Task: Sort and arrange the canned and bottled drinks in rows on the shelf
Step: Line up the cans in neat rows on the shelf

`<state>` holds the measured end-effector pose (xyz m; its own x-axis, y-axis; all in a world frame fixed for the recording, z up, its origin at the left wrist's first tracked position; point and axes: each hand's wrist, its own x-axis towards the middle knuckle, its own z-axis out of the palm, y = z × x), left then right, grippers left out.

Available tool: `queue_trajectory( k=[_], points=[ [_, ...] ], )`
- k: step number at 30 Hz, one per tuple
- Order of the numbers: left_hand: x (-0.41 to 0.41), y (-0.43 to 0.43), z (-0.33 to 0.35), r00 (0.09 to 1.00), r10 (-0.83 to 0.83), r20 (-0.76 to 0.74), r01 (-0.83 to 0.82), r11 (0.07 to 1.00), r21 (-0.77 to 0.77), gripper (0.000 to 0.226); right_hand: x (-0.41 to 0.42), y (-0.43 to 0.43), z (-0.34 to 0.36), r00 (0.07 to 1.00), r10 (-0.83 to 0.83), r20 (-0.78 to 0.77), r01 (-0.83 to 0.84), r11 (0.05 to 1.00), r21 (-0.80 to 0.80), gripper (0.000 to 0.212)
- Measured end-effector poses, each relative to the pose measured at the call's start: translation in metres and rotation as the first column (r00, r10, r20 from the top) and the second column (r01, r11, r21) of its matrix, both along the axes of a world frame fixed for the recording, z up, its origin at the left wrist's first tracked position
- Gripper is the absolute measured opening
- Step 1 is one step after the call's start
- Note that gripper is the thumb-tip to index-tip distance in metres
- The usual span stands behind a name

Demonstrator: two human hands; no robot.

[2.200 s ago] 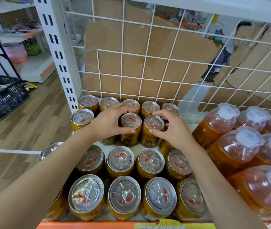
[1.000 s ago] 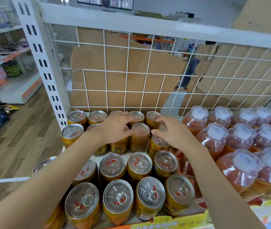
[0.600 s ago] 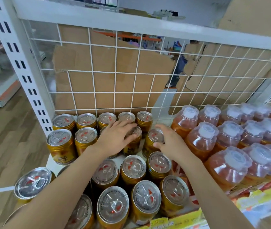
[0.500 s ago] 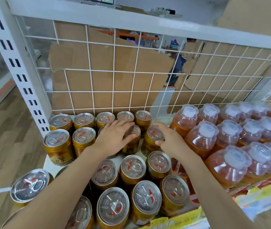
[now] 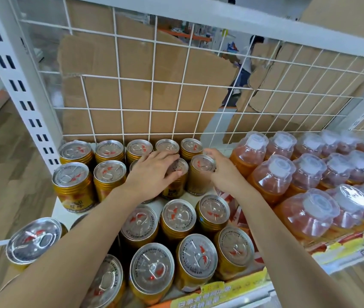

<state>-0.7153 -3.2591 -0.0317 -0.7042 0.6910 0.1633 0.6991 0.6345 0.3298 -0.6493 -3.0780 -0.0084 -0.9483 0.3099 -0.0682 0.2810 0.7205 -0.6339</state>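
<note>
— Where do my hands sit?
— My left hand (image 5: 152, 172) curls over the lid of a gold can (image 5: 177, 185) in the second row. My right hand (image 5: 223, 172) grasps the rim of the next can (image 5: 200, 181), just beside it.
— And what's in them?
— They're sealed, so I cannot tell. The capped bottles (image 5: 267, 174) on the right of the shelf (image 5: 59, 213) hold orange drink.

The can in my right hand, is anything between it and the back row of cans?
Nothing visible. The can the right hand holds stands directly in front of the back row, nothing between them; the bottles stand to its right.
</note>
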Motion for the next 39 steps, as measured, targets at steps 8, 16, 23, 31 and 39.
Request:
queue_trajectory(
  k=[8, 16, 23, 31, 39],
  points=[
    [0.001, 0.000, 0.002, 1.000, 0.007, 0.009, -0.007, 1.000, -0.005, 0.053, 0.003, 0.002, 0.004, 0.992, 0.121, 0.031, -0.121, 0.993, -0.008, 0.063],
    [0.002, 0.000, 0.002, 1.000, 0.005, 0.007, -0.005, 1.000, -0.015, 0.053, 0.001, 0.002, 0.001, 0.995, 0.096, -0.021, -0.098, 0.991, -0.097, 0.061],
    [0.002, 0.000, 0.002, 1.000, 0.009, 0.004, -0.009, 1.000, -0.009, 0.053, -0.002, 0.007, -0.005, 0.997, 0.037, -0.065, -0.042, 0.996, -0.076, 0.056],
    [0.000, 0.001, 0.000, 1.000, 0.002, -0.006, -0.002, 1.000, -0.001, 0.053, -0.001, 0.007, -0.009, 0.997, 0.050, -0.063, -0.052, 0.998, -0.034, 0.056],
    [0.000, 0.001, 0.000, 1.000, 0.010, -0.012, -0.010, 1.000, 0.000, 0.052, 0.004, 0.002, -0.007, 0.996, 0.037, -0.085, -0.041, 0.998, -0.039, 0.061]
  ],
)
